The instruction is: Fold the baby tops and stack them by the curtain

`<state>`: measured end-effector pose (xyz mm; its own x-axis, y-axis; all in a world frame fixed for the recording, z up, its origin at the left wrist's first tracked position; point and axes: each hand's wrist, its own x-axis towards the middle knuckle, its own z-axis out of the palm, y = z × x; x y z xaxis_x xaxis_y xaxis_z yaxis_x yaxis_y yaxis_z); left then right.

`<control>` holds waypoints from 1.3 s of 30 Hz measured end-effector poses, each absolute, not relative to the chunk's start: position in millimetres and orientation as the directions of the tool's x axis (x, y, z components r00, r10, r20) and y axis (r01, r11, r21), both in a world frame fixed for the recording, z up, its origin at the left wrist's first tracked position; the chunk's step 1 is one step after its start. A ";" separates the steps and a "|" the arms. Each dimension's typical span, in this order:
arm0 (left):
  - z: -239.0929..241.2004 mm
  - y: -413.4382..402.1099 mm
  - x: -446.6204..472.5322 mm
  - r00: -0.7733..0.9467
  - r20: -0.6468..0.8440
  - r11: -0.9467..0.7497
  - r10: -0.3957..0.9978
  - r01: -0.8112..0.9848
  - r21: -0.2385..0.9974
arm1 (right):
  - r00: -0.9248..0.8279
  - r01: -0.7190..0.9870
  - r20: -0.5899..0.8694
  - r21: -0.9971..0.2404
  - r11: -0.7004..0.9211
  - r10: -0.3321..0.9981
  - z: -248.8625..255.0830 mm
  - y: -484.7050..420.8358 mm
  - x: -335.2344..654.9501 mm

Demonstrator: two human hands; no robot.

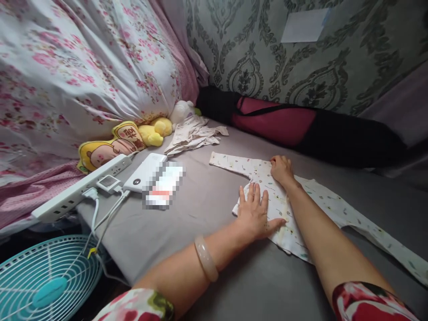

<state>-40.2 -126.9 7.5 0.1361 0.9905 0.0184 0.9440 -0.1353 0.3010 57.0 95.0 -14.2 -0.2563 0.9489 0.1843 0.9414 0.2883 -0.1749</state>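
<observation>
A small white long-sleeved baby top (269,178) with a scattered print lies spread on the grey sheet, one sleeve reaching left and the other toward the lower right. My left hand (254,211) rests flat on its left front, fingers spread, thumb at the yellowish front edge. A pale bangle (205,258) circles that wrist. At the upper, neck side of the top, my right hand (282,170) has its fingers bent together on the cloth. Its fingertips are partly hidden, and its forearm crosses over the garment.
A crumpled pale garment (194,136) lies farther back, near yellow plush toys (155,131). A white power strip (83,187) with cables and a white power bank (145,171) sit at left. A teal fan (50,281) stands below the bed edge. A long black-and-red bag (274,120) lines the wall.
</observation>
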 end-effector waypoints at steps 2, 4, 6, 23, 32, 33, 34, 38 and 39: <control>7.6 -126.5 -40.5 0.135 0.017 -0.134 0.991 0.945 0.300 | -0.247 0.946 0.161 -0.173 0.274 0.955 -9.3 94.3 54.7; 6.8 -126.2 -40.9 0.138 0.028 -0.140 0.990 0.946 0.291 | -0.266 0.942 0.096 -0.186 0.280 0.959 -1.7 93.5 54.2; 5.1 -125.7 -41.4 0.144 0.037 -0.148 0.989 0.948 0.283 | -0.319 0.922 0.031 -0.221 0.318 0.947 7.5 90.2 58.1; 9.4 -130.5 -40.6 0.393 0.123 -0.410 0.911 0.895 0.177 | -0.139 0.929 0.124 -0.326 0.173 0.982 36.0 -42.0 207.2; 11.1 -130.3 -40.0 0.401 0.043 -0.402 0.915 0.904 0.142 | 0.378 0.899 -0.098 -0.198 -0.390 0.921 44.0 -47.3 353.3; 13.5 -129.8 -39.3 0.400 0.060 -0.404 0.915 0.905 0.136 | 0.396 0.892 -0.136 -0.179 -0.415 0.908 41.4 -48.7 363.5; 16.9 -128.8 -38.3 0.400 0.077 -0.407 0.913 0.904 0.130 | 0.405 0.886 -0.162 -0.171 -0.430 0.900 39.2 -49.8 371.6; 38.2 -115.4 -26.7 0.359 0.060 -0.364 0.931 0.927 0.092 | 0.411 0.864 -0.231 -0.208 -0.458 0.882 36.3 -52.4 385.0; 43.3 -109.3 -21.1 0.337 0.051 -0.341 0.940 0.937 0.080 | 0.412 0.856 -0.255 -0.221 -0.468 0.875 36.7 -52.8 385.3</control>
